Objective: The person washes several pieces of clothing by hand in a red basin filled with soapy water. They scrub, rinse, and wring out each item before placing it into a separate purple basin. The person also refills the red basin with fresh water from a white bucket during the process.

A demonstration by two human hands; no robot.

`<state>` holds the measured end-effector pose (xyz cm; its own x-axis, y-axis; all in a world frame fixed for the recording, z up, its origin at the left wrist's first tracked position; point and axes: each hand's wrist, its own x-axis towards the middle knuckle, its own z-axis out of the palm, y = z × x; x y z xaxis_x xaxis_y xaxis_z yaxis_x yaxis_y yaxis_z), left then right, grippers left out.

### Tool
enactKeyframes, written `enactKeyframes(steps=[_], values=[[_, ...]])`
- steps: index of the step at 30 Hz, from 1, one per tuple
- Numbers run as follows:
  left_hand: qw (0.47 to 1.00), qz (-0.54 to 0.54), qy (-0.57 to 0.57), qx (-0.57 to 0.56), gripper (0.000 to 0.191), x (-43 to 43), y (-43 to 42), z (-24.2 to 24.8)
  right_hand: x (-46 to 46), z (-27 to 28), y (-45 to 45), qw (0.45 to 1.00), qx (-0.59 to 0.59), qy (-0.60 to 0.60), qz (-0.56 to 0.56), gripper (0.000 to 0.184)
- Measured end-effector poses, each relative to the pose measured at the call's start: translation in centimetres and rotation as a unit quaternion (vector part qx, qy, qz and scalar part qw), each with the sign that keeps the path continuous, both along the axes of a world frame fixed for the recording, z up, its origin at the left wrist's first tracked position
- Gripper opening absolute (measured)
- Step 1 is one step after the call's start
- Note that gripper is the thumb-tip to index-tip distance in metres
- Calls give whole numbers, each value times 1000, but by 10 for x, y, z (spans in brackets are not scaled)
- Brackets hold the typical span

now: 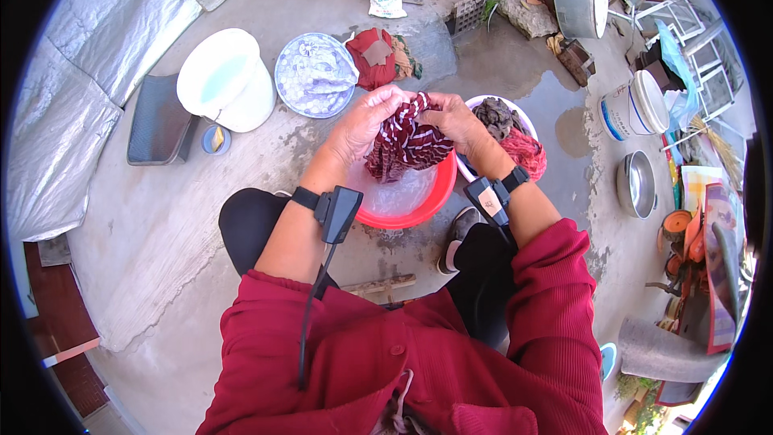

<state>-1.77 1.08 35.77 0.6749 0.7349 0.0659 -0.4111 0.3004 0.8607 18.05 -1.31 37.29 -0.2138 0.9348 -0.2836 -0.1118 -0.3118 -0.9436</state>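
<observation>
Between my two hands hangs a bunched, wet-looking dark red cloth (406,144) with white stripes. My left hand (375,114) grips its upper left edge, and my right hand (452,121) pinches it at the upper right. Directly below is a red plastic basin (439,196) holding cloudy, sudsy water (392,193); the cloth hides its far side. Close by my right forearm, a white basin (524,114) contains a grey-brown bundled cloth (496,118) and a pinkish-red cloth (524,154). Each of my wrists carries a strapped black device.
Left of the hands stand a white bucket (256,100) of water, a small blue cup (216,140) and a dark plastic scoop-like container (158,124). Ahead are a blue patterned basin (302,55) and piled red cloths (369,61). A lidded bucket (628,110) and metal pot (640,184) sit rightward.
</observation>
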Motion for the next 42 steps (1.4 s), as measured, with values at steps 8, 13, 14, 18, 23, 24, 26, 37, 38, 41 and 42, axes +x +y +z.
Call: enactKeyframes(steps=[8, 13, 14, 18, 23, 24, 26, 37, 38, 41, 42], values=[[921, 113, 355, 115, 74, -37, -15, -67, -25, 39, -11, 968, 228, -28, -96, 19], [897, 210, 313, 230, 70, 26, -46, -131, -48, 53, -14, 964, 223, 108, -100, 22], [913, 227, 285, 186, 68, 34, -47, -140, -46, 50, -10, 964, 208, 137, -94, 21], [949, 284, 109, -88, 44, 41, -38, -178, 7, -5, 28, 963, 216, 104, -127, 22], [815, 170, 553, 14, 37, 8, -23, -233, 45, -178, 45, 939, 6, -316, -138, 35], [760, 120, 636, 55, 36, 6, -22, -243, 43, -209, 39, 943, -3, -289, -164, 30], [732, 107, 668, 78, 34, 8, -21, -260, 38, -252, 28, 917, 64, -389, -62, 47], [521, -74, 799, 292, 26, 22, -36, -336, -16, -331, -51, 681, 104, -652, 317, 91], [514, -94, 803, 287, 25, 23, -34, -337, -18, -339, -47, 672, 92, -658, 328, 90], [525, -92, 804, 264, 24, 25, -26, -326, -9, -342, -30, 724, 9, -572, 385, 78], [549, -75, 795, 247, 25, 25, -22, -316, 0, -336, -21, 747, -6, -532, 398, 77]])
